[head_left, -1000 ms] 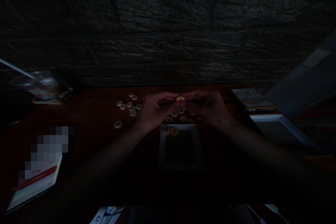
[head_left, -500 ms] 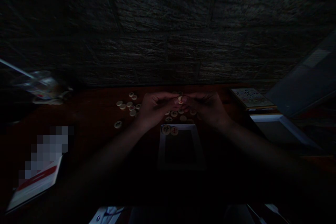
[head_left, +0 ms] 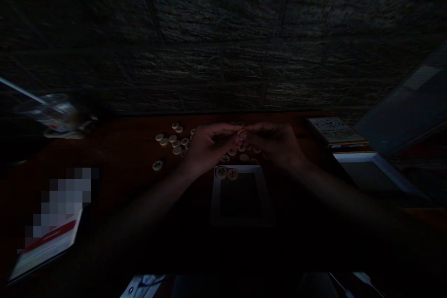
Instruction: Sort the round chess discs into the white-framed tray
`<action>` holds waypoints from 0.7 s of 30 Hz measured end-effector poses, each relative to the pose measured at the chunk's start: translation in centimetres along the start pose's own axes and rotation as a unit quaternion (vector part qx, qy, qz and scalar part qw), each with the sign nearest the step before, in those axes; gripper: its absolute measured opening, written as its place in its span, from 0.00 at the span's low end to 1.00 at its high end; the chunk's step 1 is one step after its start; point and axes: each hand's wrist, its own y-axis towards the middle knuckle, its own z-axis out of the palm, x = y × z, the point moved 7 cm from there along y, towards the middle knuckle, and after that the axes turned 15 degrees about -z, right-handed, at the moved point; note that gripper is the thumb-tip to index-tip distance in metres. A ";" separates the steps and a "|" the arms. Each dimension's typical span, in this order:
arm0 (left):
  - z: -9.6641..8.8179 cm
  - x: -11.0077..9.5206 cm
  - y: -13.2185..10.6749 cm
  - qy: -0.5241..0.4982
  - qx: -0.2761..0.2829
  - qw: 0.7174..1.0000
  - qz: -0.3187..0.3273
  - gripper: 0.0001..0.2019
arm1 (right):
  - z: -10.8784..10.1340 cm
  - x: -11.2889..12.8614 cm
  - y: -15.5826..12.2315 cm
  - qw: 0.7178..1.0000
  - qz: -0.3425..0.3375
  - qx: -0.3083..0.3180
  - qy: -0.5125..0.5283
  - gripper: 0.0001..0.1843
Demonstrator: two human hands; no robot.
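Two pieces [head_left: 221, 172] seemingly inside the central box [head_left: 261, 186], loose pieces [head_left: 244, 158] behind, cup [head_left: 58, 116] left.

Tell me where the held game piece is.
In the head view, the game piece is just right of centre, pinched between left hand and right hand.

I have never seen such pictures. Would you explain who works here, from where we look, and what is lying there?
No machine here: these are a person's bare hands, seen by a camera worn on the head. The left hand and the right hand together pinch a small round piece, mostly hidden. On the table, loose pieces are scattered, and two pieces lie at the far left corner of a shallow tray. To the right are a second tray and a printed box; to the left, a clear cup with a straw.
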 end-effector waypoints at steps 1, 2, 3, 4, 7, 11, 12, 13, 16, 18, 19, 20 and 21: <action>0.1 -0.2 -0.1 0.014 0.001 1.000 0.015 0.13 | 0.1 0.0 0.0 1.000 0.006 -0.002 0.002 0.18; 0.2 -0.3 -0.1 0.028 -0.001 0.999 0.028 0.13 | 0.1 -0.1 0.0 1.000 0.012 -0.002 0.001 0.18; 0.2 -0.4 -0.2 0.041 -0.004 0.998 0.037 0.13 | 0.1 -0.1 0.0 1.000 0.019 -0.004 0.001 0.19; 0.3 -0.5 -0.2 0.052 -0.007 0.998 0.042 0.13 | 0.1 -0.2 -0.1 1.000 0.026 -0.006 0.002 0.19; 0.5 -0.6 -0.4 0.069 -0.021 0.996 0.047 0.12 | 0.1 -0.5 -0.2 0.999 0.041 -0.011 0.009 0.21; 0.5 -0.6 -0.5 0.070 -0.038 0.996 0.048 0.09 | 0.2 -0.4 -0.4 0.999 0.039 -0.002 0.000 0.23; 0.5 -0.7 -0.5 0.063 -0.036 0.996 0.047 0.08 | 0.3 -0.3 -0.4 0.999 0.036 -0.001 -0.001 0.22; 0.5 -0.7 -0.5 0.055 -0.032 0.997 0.046 0.07 | 0.3 -0.2 -0.4 0.999 0.034 -0.001 -0.001 0.22; 0.7 -0.6 -0.5 0.030 -0.015 0.999 0.029 0.06 | 0.3 -0.1 -0.4 1.000 0.029 0.003 -0.003 0.21; 0.6 -0.4 -0.5 0.007 -0.013 1.000 0.006 0.07 | 0.3 -0.1 -0.3 1.000 0.025 0.011 -0.010 0.20; 0.4 -0.2 -0.4 -0.007 -0.018 1.000 -0.008 0.08 | 0.2 -0.2 -0.2 1.000 0.022 0.014 -0.013 0.19; 0.3 0.0 -0.4 -0.019 -0.025 0.999 -0.024 0.09 | 0.2 -0.2 -0.2 1.000 0.020 0.017 -0.016 0.19; 0.1 0.2 -0.3 -0.031 -0.033 0.998 -0.040 0.10 | 0.2 -0.3 -0.2 0.999 0.019 0.021 -0.016 0.19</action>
